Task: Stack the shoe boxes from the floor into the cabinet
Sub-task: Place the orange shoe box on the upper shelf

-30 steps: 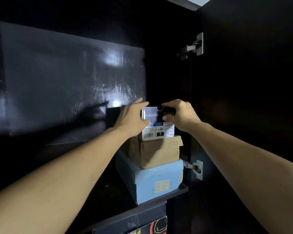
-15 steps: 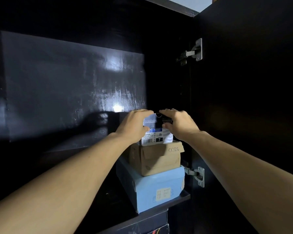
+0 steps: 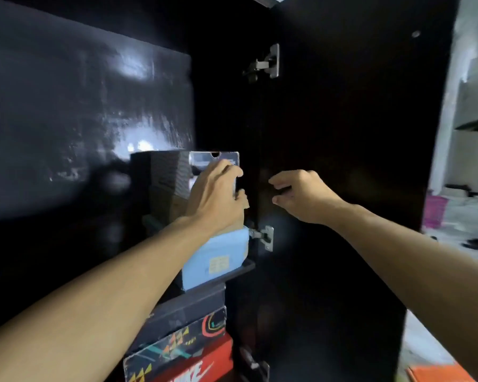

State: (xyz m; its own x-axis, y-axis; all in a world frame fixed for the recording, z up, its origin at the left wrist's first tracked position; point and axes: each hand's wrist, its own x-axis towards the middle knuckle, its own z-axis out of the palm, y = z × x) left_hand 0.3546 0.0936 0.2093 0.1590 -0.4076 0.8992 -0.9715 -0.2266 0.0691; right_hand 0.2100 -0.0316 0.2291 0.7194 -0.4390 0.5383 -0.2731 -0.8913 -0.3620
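The top shoe box [image 3: 163,172], dark with a pale end label, sits on a stack inside the black cabinet [image 3: 80,106]. My left hand [image 3: 215,197] covers its front end, fingers curled round the right front edge. Under it a brown box [image 3: 244,201] is almost hidden by that hand, and a light blue box [image 3: 218,257] lies at the bottom on the shelf [image 3: 242,268]. My right hand [image 3: 301,197] hovers to the right of the stack in front of the open door, fingers loosely curled and holding nothing.
The open cabinet door [image 3: 342,119] stands at the right on metal hinges [image 3: 265,238]. Below the shelf lie a black box [image 3: 188,307], a patterned box [image 3: 182,343] and a red box [image 3: 204,368]. An orange box [image 3: 436,373] lies on the floor at bottom right.
My right hand has let go of the top box and moved off to the right. The left hand stays on the box's front end. The view has swung right and down.
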